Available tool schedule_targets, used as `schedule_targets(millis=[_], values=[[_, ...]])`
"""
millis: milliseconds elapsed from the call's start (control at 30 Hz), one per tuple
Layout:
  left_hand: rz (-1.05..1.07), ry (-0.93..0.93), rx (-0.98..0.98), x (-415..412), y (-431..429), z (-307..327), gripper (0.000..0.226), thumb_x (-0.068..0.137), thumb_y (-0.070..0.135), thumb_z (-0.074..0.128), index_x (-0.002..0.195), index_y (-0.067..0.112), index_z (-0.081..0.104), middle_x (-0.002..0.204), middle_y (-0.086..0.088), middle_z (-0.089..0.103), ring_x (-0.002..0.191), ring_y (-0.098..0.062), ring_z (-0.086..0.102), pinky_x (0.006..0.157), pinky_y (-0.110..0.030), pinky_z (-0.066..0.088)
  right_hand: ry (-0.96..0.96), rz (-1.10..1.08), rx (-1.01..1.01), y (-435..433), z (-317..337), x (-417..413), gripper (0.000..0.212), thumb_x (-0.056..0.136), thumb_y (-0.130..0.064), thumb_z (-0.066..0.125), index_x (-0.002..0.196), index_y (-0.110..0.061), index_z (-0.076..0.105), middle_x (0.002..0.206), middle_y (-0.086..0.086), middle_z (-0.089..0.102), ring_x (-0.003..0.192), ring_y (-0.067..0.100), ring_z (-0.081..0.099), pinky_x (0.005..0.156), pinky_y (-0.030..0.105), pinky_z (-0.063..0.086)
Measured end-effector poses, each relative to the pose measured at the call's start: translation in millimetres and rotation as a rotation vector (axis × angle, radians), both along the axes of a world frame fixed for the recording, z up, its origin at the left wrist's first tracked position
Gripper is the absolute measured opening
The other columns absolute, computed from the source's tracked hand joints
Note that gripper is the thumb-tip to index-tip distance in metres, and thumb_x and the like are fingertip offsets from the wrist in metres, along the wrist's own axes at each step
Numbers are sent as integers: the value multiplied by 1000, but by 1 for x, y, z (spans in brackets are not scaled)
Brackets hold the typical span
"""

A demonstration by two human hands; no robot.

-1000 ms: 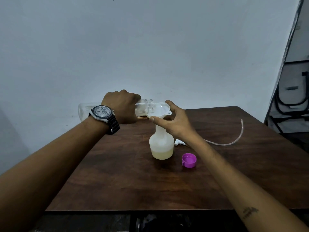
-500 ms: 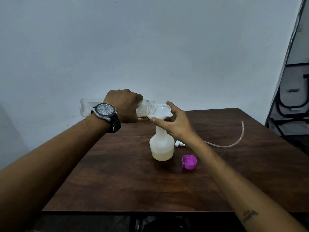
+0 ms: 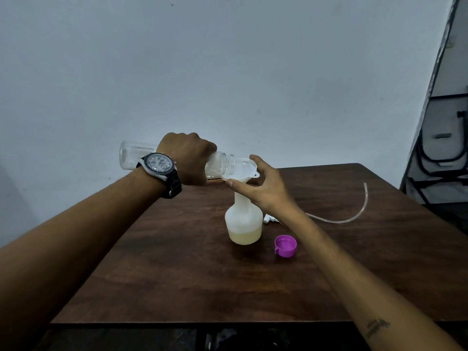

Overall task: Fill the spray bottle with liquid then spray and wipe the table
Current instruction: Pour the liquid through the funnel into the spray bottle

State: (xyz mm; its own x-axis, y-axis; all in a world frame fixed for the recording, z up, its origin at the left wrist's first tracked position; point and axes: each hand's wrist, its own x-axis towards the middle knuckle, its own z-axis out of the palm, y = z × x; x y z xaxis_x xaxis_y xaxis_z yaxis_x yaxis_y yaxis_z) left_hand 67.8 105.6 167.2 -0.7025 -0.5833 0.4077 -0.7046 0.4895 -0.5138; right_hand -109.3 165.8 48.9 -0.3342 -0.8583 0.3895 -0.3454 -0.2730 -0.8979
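At mid-table (image 3: 177,274) stands one white spray bottle (image 3: 244,221), pale yellow liquid (image 3: 244,236) filling its lowest part, one funnel (image 3: 241,169) in its neck; the left hand (image 3: 188,159) grips one clear bottle (image 3: 134,154) tipped level, mouth at the funnel's left rim, little showing inside; the right hand (image 3: 263,188) pinches the funnel's rim; one purple cap (image 3: 285,245) lies open-side-up near right; one tube (image 3: 354,214) curves far right.

A funnel (image 3: 240,171) sits in the spray bottle (image 3: 243,224), cap (image 3: 285,245) at its right.
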Motion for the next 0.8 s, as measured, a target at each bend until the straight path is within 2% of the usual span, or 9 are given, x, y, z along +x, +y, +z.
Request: schedule_targets(millis=[133,200,300,400,500,567,633,733,800], values=[[-5,-42,-9,-3,3,5,21,73,24,67,92,22,60,67,6,42,59,-22,47,57,-25,31,-5,-2,3,1,-1,-2,93,73,-41,94,151,-21,47,138,1,64,129,13,60,97,18,50],[0,-69,-21,-5,5,8,23,73,24,67,95,24,61,69,6,43,64,-24,51,59,-26,32,4,-13,0,1,-1,-4,87,75,-36,93,149,-19,49,133,0,66,121,7,63,90,14,50],[6,-115,-48,-9,9,11,25,75,23,66,100,26,62,70,5,42,68,-25,52,60,-26,31,7,-7,-3,1,-1,-5,86,79,-30,91,151,-17,47,125,-7,62,102,-11,59,76,-1,44],[16,-154,-69,-12,11,14,28,76,21,64,103,26,63,73,5,46,69,-25,51,61,-27,32,24,-8,-5,4,0,-4,94,78,-34,91,156,-16,42,130,-7,58,104,-6,56,71,-5,41],[21,-187,-72,-14,13,18,28,78,20,64,105,28,63,77,5,48,70,-25,50,64,-28,33,36,-12,0,5,3,-1,94,77,-35,92,155,-16,43,138,-2,60,118,5,57,77,-3,43],[23,-203,-73,-16,14,19,29,78,19,64,105,29,62,78,5,48,71,-25,50,66,-29,34,25,-10,5,3,2,0,97,75,-39,93,155,-17,43,142,1,61,126,11,60,89,7,47],[17,-212,-77,-17,13,20,28,78,18,65,103,30,61,76,5,47,71,-26,50,66,-29,34,17,-10,1,4,2,-1,99,75,-39,93,156,-17,42,141,-2,61,125,9,59,96,16,48],[10,-240,-112,-19,11,21,26,78,15,63,100,29,60,66,6,39,69,-25,50,66,-29,33,-4,0,-2,3,2,-2,100,74,-40,93,157,-17,41,143,-1,60,127,11,59,101,23,50],[5,-266,-152,-22,9,22,27,79,13,62,101,29,61,64,5,39,70,-24,51,66,-30,31,4,-6,2,4,3,0,107,67,-54,94,155,-19,44,144,3,61,129,18,61,104,31,53]])
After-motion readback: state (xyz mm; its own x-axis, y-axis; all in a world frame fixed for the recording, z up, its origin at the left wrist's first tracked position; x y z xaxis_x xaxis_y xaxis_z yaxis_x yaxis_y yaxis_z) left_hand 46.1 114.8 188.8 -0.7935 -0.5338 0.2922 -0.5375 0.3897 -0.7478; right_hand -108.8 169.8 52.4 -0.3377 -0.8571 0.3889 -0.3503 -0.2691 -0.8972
